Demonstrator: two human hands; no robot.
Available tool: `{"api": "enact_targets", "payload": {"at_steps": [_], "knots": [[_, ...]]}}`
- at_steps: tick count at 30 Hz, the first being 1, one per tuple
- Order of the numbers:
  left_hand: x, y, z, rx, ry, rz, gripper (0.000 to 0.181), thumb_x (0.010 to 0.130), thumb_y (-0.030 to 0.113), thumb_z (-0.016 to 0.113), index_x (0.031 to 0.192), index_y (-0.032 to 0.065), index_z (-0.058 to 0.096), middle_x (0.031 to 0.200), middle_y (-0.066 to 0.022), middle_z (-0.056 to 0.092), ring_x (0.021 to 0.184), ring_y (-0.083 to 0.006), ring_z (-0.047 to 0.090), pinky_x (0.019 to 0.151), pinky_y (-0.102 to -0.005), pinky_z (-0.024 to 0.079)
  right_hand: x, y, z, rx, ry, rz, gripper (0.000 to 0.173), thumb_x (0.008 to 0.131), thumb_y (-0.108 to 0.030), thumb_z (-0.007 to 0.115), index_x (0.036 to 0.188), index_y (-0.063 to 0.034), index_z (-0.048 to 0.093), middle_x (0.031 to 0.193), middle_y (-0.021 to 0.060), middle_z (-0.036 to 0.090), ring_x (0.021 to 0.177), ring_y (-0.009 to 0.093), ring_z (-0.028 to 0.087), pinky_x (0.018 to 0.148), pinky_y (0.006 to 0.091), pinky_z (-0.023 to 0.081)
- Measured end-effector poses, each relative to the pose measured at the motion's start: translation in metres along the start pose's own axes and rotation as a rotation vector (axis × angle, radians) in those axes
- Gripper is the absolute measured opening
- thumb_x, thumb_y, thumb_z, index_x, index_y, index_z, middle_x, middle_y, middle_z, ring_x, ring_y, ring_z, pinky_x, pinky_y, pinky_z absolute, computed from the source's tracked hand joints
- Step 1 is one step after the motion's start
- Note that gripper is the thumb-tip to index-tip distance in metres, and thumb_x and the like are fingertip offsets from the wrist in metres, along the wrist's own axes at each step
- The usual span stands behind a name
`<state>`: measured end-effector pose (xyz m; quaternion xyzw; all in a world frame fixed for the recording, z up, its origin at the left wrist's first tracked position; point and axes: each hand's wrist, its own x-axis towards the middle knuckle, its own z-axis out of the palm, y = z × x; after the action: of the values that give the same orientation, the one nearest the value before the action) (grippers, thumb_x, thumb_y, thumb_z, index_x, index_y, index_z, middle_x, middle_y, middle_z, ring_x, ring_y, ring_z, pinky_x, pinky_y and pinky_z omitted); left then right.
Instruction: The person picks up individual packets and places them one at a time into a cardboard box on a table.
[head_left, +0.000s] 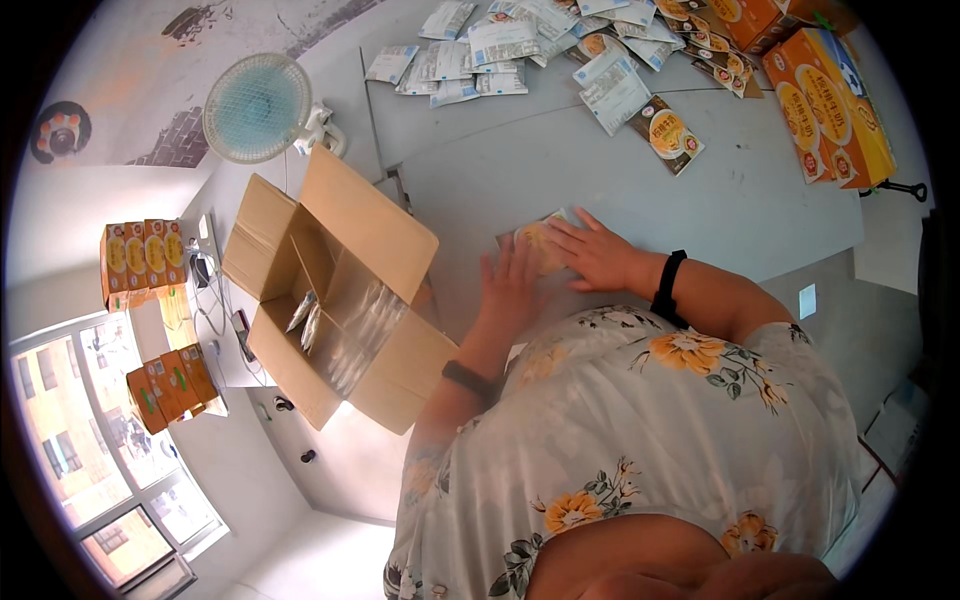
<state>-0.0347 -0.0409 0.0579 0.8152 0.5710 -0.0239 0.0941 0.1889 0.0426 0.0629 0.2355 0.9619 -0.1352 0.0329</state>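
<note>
Both my hands lie on one flat printed sachet (541, 238) near the table's front edge. My left hand (504, 289), slightly blurred, touches its near left part with fingers stretched out. Spread fingers of my right hand (596, 253) rest on its right part. Farther back, another brown and yellow sachet (667, 136) lies printed side up beside a white-backed sachet (613, 94). A loose heap of white-backed sachets (502, 41) covers the back of the table. At left stands an open divided cardboard carton (409, 240) with packed sachets inside.
Orange printed boxes (825, 112) stand at the table's right end, with brown sachets (724, 64) beside them. Behind the carton is a fan with a blue centre (257, 107). More orange boxes (144, 259) are stacked at far left, near cables (217, 300). The grey table (480, 165) has a seam.
</note>
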Motion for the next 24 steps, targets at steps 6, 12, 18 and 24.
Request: {"api": "enact_targets", "payload": {"at_steps": [6,12,18,24], "knots": [[0.004,-0.003,-0.005,0.02,-0.124,-0.025,0.092,0.089,0.052,0.065,0.157,0.0061,0.024,0.166,-0.0159,0.016,0.154,-0.0316,0.016,0.117,-0.0629,0.019,0.002,0.005,0.005,0.017,-0.048,0.044,0.085,0.09,-0.055,0.06,0.156,-0.0097,0.031,0.164,0.0109,0.024,0.153,0.026,0.02,0.122,0.0555,0.013],[0.001,-0.014,0.006,-0.072,-0.087,-0.113,0.095,0.089,0.051,0.065,0.158,0.0049,0.019,0.165,-0.0188,0.018,0.153,-0.0323,0.018,0.118,-0.0607,0.019,-0.002,0.016,0.016,0.08,0.03,0.118,0.086,0.09,-0.054,0.059,0.157,-0.0103,0.027,0.165,0.011,0.023,0.153,0.026,0.02,0.123,0.0538,0.013],[0.003,-0.016,0.004,-0.082,-0.069,-0.102,0.095,0.089,0.05,0.066,0.158,0.005,0.02,0.165,-0.018,0.02,0.153,-0.0307,0.02,0.12,-0.0574,0.019,0.0,0.016,0.014,0.084,0.021,0.121,0.086,0.09,-0.052,0.061,0.157,-0.0088,0.027,0.165,0.0104,0.024,0.153,0.025,0.021,0.123,0.053,0.013],[0.004,-0.02,-0.016,-0.138,-0.132,-0.143,0.083,0.089,0.042,0.068,0.154,0.0062,0.031,0.163,-0.0134,0.029,0.15,-0.0254,0.029,0.12,-0.0478,0.026,-0.002,0.022,0.007,0.195,0.035,0.118,0.078,0.088,-0.041,0.067,0.152,-0.0083,0.036,0.161,0.0114,0.031,0.15,0.024,0.028,0.122,0.0522,0.019]]}}
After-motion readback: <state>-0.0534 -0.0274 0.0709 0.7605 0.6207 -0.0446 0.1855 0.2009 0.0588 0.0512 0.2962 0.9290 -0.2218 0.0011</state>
